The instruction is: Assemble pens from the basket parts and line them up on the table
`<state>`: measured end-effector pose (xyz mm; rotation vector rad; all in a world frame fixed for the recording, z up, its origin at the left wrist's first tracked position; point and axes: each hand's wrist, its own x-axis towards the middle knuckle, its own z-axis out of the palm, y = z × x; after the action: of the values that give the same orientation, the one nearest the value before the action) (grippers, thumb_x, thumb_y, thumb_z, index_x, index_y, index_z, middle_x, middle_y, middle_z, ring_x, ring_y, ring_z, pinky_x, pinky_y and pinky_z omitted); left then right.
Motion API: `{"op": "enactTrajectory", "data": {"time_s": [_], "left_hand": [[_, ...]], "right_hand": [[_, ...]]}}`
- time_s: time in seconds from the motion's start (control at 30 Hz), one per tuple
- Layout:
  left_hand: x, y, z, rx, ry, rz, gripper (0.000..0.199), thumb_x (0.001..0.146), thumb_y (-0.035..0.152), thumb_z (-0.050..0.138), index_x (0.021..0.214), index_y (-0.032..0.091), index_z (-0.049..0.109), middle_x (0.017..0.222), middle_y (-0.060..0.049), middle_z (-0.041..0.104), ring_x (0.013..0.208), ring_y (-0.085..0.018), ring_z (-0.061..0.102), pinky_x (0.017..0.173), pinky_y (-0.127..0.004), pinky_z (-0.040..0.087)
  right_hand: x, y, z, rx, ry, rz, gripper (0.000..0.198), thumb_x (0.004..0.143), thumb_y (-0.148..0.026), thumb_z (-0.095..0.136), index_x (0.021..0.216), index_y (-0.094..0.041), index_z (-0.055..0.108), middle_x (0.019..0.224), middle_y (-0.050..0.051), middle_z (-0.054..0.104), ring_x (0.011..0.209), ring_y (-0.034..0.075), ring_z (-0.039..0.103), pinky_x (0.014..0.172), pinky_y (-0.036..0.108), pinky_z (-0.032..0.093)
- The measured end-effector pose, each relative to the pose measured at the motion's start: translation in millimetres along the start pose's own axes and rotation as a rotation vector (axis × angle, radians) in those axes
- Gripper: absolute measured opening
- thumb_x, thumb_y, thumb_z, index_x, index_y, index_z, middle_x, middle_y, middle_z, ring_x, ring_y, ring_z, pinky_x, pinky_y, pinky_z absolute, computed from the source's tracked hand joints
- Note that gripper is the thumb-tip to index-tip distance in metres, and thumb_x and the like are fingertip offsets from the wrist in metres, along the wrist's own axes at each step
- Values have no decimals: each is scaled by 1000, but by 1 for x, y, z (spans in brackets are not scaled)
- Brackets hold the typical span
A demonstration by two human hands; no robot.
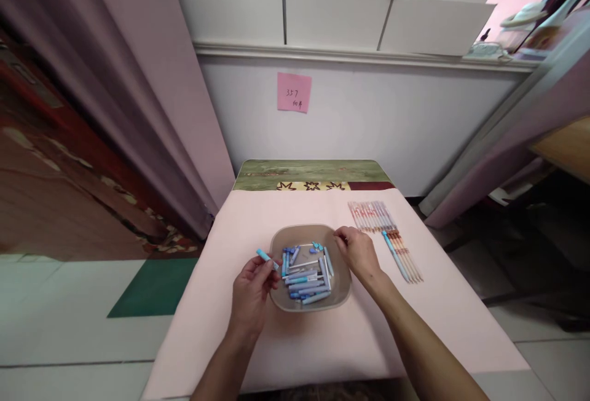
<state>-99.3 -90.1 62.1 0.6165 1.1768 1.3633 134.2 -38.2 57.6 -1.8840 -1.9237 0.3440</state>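
Left hand [252, 284]: thumb and fingers pinched on light-blue pen piece [263, 255]; one end sticks out up-left past the fingertips, by left rim of the beige bin [342, 281]. Right hand [362, 253] at bin's right rim, fingers bunched narrow; can't tell if they grip anything. Blue pen parts [308, 287] lie in bin, between both hands. Right of bin: clear-barrel pens [372, 215] in a row, blue-topped pen [395, 256] below, on pink cloth [221, 321].

Pink note [294, 93] on the white wall [369, 109]: handwritten number reads "357", in dark ink. Below it, slightly right, stands a second handwritten line, too small to read with certainty.
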Motion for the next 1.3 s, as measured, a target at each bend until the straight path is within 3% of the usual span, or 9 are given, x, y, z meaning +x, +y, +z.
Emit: {"op": "enactTrajectory", "data": {"time_s": [0.27, 0.5, 0.67, 0.8, 1.03, 1.17, 1.3], "left_hand": [[-6, 0, -1, -10, 13, -1, 32, 66, 31, 76, 91, 14, 65, 82, -6, 70, 58, -10, 55, 51, -22, 42], [-6, 2, 2, -29, -12, -2, 27, 69, 29, 74, 90, 14, 64, 83, -5, 70, 58, -10, 56, 52, -22, 42], [-6, 2, 3, -95, -16, -53, 28, 68, 27, 75, 89, 13, 64, 83, -6, 70, 58, -10, 56, 52, -21, 42], [-7, 4, 3, -90, 4, -37, 29, 67, 26, 75, 90, 13, 63, 83, -6, 69, 58, -9, 55, 52, -21, 42], [-6, 4, 0, -66, 15, -8, 31, 68, 27, 74, 94, 13, 63, 83, -6, 69, 59, -9, 54, 52, -22, 41], [-5, 1, -3, -46, 24, 1, 31, 69, 28, 74, 94, 13, 63, 81, -5, 68, 59, -9, 53, 53, -22, 42], [-5, 0, -2, -30, 28, 3, 29, 69, 30, 74, 91, 13, 65, 81, -4, 67, 58, -9, 53, 53, -21, 41]], "right_hand": [[6, -19, 18, -167, -248, -184, 15, 86, -21, 55, 87, -23, 70, 90, 3, 71, 84, 16, 64, 70, 22, 40], [20, -31, 41, -280, -419, -262, 15, 88, -18, 55, 92, -18, 70, 98, 8, 69, 97, 20, 63, 82, 27, 45], [24, -41, 64, -375, -519, -241, 29, 92, -32, 57, 115, -16, 58, 116, 8, 60, 98, 20, 61, 84, 40, 52], [26, -47, 77, -416, -557, -244, 33, 91, -32, 58, 119, -14, 56, 119, 10, 58, 100, 21, 60, 84, 40, 52], [32, -38, 60, -410, -526, -289, 33, 92, -33, 57, 118, -15, 56, 119, 9, 58, 100, 21, 60, 84, 41, 52], [34, -29, 44, -368, -510, -313, 17, 92, -23, 54, 102, -17, 67, 105, 7, 67, 99, 20, 62, 86, 34, 48], [25, -29, 45, -351, -547, -334, 15, 87, -19, 58, 94, -21, 71, 97, 5, 70, 96, 20, 64, 82, 29, 48]]}}
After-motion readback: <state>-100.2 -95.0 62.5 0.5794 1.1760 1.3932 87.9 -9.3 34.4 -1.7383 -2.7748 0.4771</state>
